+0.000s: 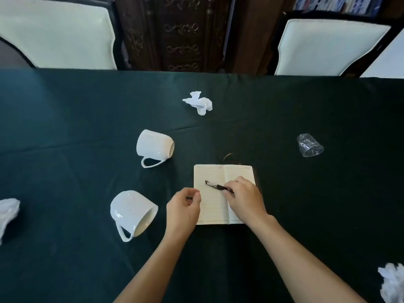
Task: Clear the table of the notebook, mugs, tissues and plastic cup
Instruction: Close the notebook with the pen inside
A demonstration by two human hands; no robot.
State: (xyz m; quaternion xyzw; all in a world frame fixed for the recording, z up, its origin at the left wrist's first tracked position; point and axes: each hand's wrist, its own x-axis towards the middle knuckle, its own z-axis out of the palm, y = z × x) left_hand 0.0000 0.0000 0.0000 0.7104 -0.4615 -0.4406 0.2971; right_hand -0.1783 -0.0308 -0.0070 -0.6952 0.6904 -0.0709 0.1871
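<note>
An open lined notebook (pixel 213 204) lies near the middle of the dark green table (pixel 65 119). My right hand (pixel 244 199) rests on its right page, fingers pinching a black pen (pixel 216 186) that points left. At the notebook's left edge, my left hand (pixel 183 207) is curled around a small dark thing, maybe the pen cap. Two white mugs lie on their sides: one (pixel 154 147) beyond the notebook to the left, one (pixel 132 213) beside my left hand. A crumpled tissue (pixel 199 102) sits farther back. A clear plastic cup (pixel 309 145) lies tipped at the right.
More crumpled tissues sit at the left edge (pixel 8 212) and the bottom right corner (pixel 392 283). Two white-cushioned chairs (pixel 56 33) (pixel 328 47) stand behind the far table edge, with a dark carved cabinet (pixel 181 33) between them.
</note>
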